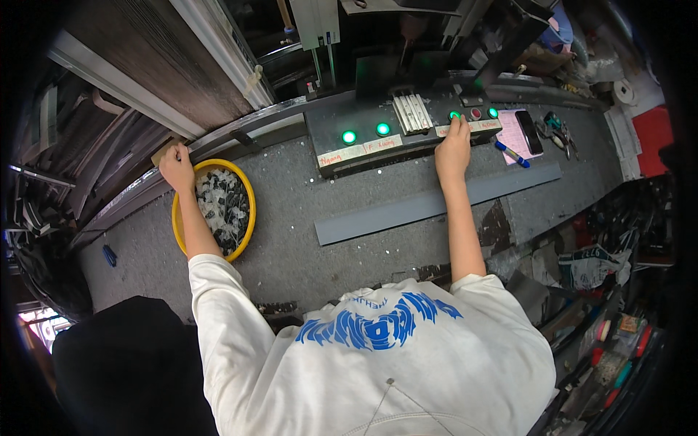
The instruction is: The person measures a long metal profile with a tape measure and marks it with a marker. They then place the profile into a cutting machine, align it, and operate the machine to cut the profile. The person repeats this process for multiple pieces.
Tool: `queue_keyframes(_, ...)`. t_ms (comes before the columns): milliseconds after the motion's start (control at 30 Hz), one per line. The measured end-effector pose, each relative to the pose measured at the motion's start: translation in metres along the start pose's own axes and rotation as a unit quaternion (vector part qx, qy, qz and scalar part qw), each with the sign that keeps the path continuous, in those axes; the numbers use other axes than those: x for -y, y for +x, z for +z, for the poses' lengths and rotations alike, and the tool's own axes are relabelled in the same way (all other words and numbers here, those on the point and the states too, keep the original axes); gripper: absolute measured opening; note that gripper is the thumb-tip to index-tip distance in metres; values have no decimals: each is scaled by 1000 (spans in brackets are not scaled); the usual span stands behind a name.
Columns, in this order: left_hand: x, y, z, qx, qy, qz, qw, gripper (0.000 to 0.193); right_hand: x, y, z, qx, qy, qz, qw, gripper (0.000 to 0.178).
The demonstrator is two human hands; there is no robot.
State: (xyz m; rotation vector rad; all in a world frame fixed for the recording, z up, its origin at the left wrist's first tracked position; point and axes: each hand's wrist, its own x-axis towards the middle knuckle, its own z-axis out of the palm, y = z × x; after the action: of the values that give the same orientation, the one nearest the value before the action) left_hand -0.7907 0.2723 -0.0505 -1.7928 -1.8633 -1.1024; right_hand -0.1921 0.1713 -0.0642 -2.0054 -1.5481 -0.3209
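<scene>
My left hand is curled closed at the metal rail, its fingers at a small tan flat piece that they partly cover. Just beneath that wrist a yellow-rimmed basin holds dark and whitish scraps. On the dark control box, a green-lit button is under the fingertips of my right hand. Those fingers are stretched forward and hold nothing I can see. Two more lit buttons, a left green button and a middle green button, shine on the box, beside a ribbed metal block.
A long grey strip lies across the bench under my right forearm. Farther right are a blue marker, a black phone on pink paper, and pliers. Tall profiles rise behind the rail.
</scene>
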Motion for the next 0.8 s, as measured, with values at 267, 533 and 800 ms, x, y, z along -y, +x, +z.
queue_keyframes(267,5,0,4,-6,-12,4,1000,32,19,4,-26,9,116,63,991,57)
queue_keyframes(533,12,1,5,19,-16,-9,1000,31,114,-38,-22,94,219,-90,967,56)
queue_keyframes(800,8,-1,5,5,-3,-8,1000,32,115,-39,-12,135,161,-72,975,54)
